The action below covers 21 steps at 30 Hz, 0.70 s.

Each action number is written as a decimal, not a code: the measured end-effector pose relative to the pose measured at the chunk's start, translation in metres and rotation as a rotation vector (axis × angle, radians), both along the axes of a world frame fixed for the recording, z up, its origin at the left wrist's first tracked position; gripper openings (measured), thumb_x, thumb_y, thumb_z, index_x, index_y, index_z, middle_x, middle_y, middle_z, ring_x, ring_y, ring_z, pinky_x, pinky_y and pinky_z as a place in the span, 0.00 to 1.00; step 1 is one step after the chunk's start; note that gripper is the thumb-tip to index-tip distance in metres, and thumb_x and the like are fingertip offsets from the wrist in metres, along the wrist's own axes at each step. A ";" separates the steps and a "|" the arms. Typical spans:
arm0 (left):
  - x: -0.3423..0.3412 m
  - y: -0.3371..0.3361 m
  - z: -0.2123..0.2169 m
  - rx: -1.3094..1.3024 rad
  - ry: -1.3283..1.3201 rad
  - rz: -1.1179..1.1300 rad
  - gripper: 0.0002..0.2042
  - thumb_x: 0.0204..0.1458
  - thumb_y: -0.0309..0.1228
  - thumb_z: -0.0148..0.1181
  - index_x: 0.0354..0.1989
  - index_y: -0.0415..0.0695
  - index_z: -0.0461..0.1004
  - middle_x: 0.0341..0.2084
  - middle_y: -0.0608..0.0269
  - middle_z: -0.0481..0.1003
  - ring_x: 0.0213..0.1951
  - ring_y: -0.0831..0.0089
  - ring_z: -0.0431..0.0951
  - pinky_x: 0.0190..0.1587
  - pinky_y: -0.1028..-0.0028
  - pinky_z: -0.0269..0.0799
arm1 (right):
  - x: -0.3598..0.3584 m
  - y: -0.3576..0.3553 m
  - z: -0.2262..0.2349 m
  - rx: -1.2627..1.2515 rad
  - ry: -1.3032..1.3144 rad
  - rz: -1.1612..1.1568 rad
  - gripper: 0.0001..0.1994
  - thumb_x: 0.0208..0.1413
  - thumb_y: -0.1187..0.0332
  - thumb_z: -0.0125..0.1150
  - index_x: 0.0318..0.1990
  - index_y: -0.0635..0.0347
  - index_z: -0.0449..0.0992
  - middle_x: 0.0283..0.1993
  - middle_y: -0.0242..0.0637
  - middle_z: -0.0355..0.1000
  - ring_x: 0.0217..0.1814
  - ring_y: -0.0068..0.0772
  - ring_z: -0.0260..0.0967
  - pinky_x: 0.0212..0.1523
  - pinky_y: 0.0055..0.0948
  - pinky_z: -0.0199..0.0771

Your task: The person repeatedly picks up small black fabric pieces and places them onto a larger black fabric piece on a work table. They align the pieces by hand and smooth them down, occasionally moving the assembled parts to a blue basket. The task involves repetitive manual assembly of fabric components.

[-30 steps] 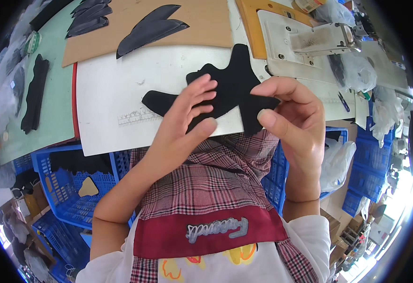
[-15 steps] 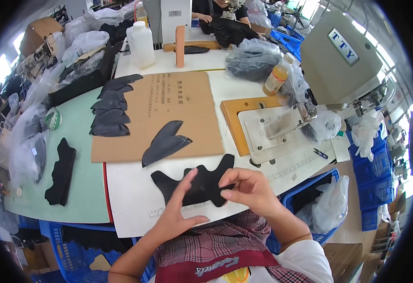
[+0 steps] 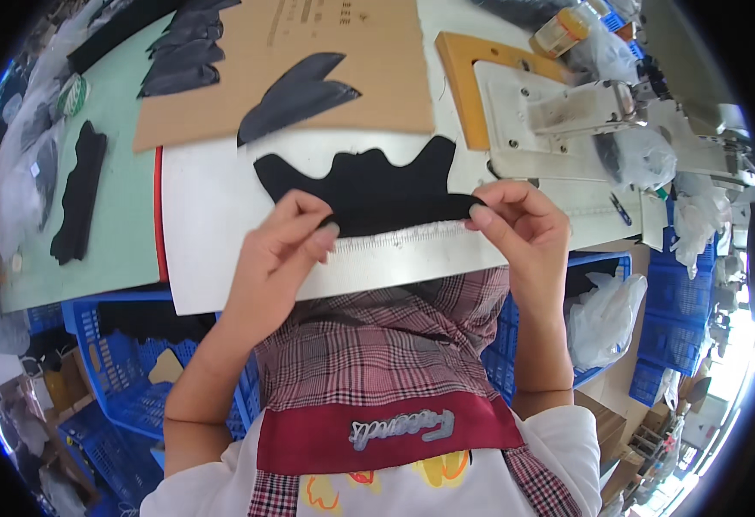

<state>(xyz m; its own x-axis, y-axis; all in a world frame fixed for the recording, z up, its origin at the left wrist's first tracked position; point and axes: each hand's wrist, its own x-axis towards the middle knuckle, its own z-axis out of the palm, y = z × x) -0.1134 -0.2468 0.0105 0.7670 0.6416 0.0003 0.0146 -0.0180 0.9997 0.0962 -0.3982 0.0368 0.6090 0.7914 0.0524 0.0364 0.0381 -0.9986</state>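
A black cut fabric piece (image 3: 373,181) with a wavy far edge lies in front of me on the white table (image 3: 214,233). Its near edge is drawn out as a straight band between my two hands. My left hand (image 3: 281,250) pinches the left end of that edge between thumb and fingers. At the right end, my right hand (image 3: 528,226) has the same edge pinched. Beyond the fabric, dark grey wing-shaped pieces (image 3: 295,96) lie on a brown cardboard sheet (image 3: 377,108).
More dark pieces (image 3: 183,65) are stacked on the cardboard's left. A black strip (image 3: 80,194) lies on the green mat (image 3: 127,241). To the right stand a sewing machine bed (image 3: 532,112) and a bottle (image 3: 560,33). Small snips (image 3: 620,208) lie near the table edge. Blue baskets (image 3: 127,379) flank me below.
My left hand has gone from open to pinching the fabric's near edge. My right hand has moved to the right end. The view has tilted down, so the table sits higher.
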 end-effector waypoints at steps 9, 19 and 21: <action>-0.008 -0.001 0.002 -0.045 0.090 0.216 0.05 0.52 0.22 0.66 0.35 0.36 0.76 0.30 0.68 0.74 0.33 0.83 0.71 0.39 0.82 0.68 | -0.001 0.004 -0.014 -0.139 -0.156 -0.022 0.05 0.52 0.76 0.68 0.36 0.67 0.80 0.33 0.29 0.76 0.34 0.16 0.70 0.37 0.17 0.69; -0.001 -0.002 -0.031 0.432 0.377 0.339 0.06 0.49 0.26 0.67 0.29 0.41 0.75 0.26 0.67 0.73 0.30 0.74 0.67 0.37 0.75 0.62 | -0.005 0.022 -0.063 -0.276 -0.313 -0.035 0.08 0.50 0.76 0.69 0.38 0.63 0.80 0.27 0.27 0.74 0.29 0.15 0.67 0.32 0.17 0.69; 0.000 -0.002 -0.034 0.457 0.431 0.320 0.06 0.50 0.28 0.67 0.28 0.42 0.75 0.25 0.68 0.73 0.31 0.73 0.66 0.40 0.73 0.62 | -0.005 0.022 -0.062 -0.275 -0.328 -0.044 0.08 0.50 0.76 0.69 0.38 0.64 0.79 0.27 0.27 0.74 0.28 0.15 0.67 0.31 0.17 0.68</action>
